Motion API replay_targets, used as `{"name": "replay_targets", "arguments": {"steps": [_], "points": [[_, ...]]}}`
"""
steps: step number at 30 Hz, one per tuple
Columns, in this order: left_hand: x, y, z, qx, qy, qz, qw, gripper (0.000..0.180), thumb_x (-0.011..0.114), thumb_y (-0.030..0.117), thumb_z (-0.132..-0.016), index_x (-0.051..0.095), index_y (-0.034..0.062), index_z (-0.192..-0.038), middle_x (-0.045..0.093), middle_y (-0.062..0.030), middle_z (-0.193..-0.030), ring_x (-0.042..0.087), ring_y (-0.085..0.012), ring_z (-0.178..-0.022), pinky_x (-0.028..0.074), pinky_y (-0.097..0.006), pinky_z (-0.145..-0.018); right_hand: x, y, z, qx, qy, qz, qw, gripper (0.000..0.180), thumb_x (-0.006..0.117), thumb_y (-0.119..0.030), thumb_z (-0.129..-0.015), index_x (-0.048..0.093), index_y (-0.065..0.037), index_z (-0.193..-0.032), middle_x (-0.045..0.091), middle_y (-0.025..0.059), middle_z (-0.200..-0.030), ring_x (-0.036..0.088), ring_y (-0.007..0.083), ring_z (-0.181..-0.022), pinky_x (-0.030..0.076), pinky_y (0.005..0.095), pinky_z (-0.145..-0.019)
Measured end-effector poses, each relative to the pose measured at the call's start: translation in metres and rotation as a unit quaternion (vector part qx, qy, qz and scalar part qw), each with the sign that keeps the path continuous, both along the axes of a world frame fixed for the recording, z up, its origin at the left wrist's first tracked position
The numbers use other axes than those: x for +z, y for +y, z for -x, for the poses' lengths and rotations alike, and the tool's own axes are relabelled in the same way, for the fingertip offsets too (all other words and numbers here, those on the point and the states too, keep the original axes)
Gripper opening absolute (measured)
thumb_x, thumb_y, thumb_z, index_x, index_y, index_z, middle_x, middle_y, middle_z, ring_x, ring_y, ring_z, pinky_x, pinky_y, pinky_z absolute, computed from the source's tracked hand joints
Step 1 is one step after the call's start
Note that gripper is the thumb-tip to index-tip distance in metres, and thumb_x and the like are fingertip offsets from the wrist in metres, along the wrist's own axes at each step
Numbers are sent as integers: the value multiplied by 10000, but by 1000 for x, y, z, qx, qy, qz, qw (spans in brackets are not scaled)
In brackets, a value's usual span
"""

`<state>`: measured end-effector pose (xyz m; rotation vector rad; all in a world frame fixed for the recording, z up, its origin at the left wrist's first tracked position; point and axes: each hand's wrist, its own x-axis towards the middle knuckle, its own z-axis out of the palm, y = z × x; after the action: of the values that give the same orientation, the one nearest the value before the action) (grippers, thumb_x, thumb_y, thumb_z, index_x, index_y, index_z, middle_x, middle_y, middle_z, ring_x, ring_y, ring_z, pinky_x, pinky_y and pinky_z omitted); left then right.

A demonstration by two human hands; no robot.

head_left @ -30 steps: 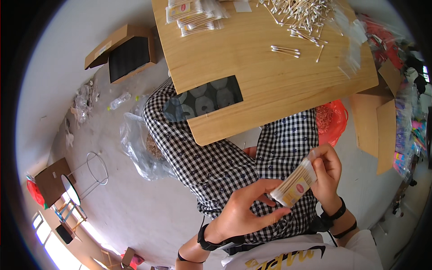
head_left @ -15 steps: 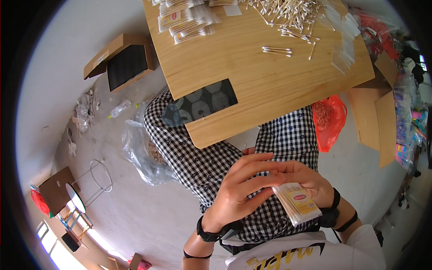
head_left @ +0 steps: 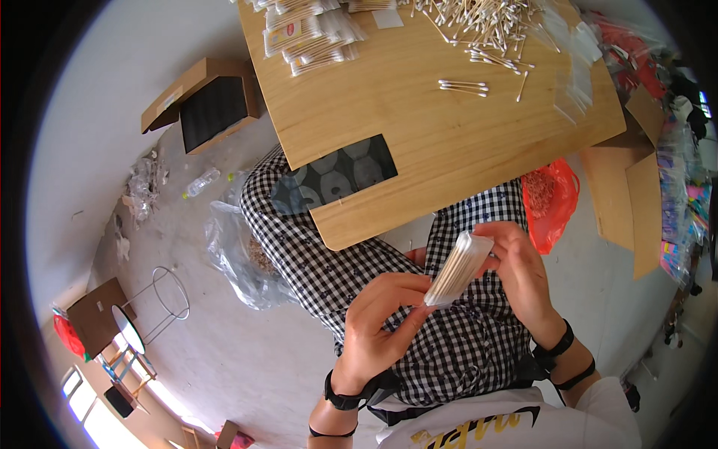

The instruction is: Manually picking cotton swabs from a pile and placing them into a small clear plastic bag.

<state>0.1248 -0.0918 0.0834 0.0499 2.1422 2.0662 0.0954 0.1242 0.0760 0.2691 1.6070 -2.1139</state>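
Note:
A clear packet of cotton swabs (head_left: 458, 269) is held tilted above my lap, between my two hands. My left hand (head_left: 385, 318) pinches its lower left end between thumb and fingers. My right hand (head_left: 516, 266) grips the upper right end, the fingers curled round its edge. Rows of thin sticks show through the film, and no coloured label faces up. On the wooden table (head_left: 449, 157) beyond lie a loose pile of cotton swabs (head_left: 486, 22), a small group of swabs (head_left: 464, 87) and a stack of filled packets (head_left: 310, 37).
Empty clear bags (head_left: 576, 82) lie at the table's right side. A red plastic bag (head_left: 552, 206) hangs or stands beside my right leg, near an open cardboard box (head_left: 613, 194). Left on the floor are a clear plastic bag (head_left: 239, 254), a bottle (head_left: 202, 182) and another cardboard box (head_left: 217, 101).
The packet has moved up and left and been turned, so its label no longer shows. My right hand has gone to its upper end; my left hand now pinches its lower end.

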Motion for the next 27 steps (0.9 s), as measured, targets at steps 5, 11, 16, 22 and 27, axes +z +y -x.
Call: {"name": "replay_targets", "arguments": {"steps": [5,11,16,22,27], "points": [[3,-3,3,-7,101,144,984,175,702,-59,-673,599,28,-783,668,-76,-905,629,-235,-783,489,-331,-673,16,3,15,124,228,-173,950,473,622,-267,-887,479,-51,-1282,501,107,-1288,494,158,-1112,444,284,-808],[8,-1,-4,31,138,163,976,223,687,-80,-670,602,27,-846,676,-112,-952,645,-235,-781,506,-312,-651,21,-9,9,114,165,-50,978,290,624,40,-827,541,-10,-1100,508,160,-1228,541,259,-1132,465,369,-970],[-6,2,-18,98,66,-43,992,216,690,-77,-718,606,-11,-906,657,-221,-1042,662,-267,-929,536,-328,-788,20,-12,7,128,179,29,975,286,634,26,-815,543,-11,-1083,549,169,-1176,546,245,-1112,444,429,-985],[-6,3,-23,135,51,-56,988,124,640,-76,-774,689,-36,-880,667,-223,-1008,665,-282,-930,537,-321,-805,21,-11,6,147,210,48,965,292,660,27,-769,566,-51,-1034,598,132,-1104,558,253,-1082,334,475,-1057],[-3,1,-24,154,140,62,976,204,641,-110,-687,709,-10,-851,678,-174,-911,669,-237,-788,548,-300,-689,23,-9,6,158,228,37,960,291,656,13,-757,577,-57,-1028,598,134,-1107,549,263,-1100,327,479,-1058]]}}
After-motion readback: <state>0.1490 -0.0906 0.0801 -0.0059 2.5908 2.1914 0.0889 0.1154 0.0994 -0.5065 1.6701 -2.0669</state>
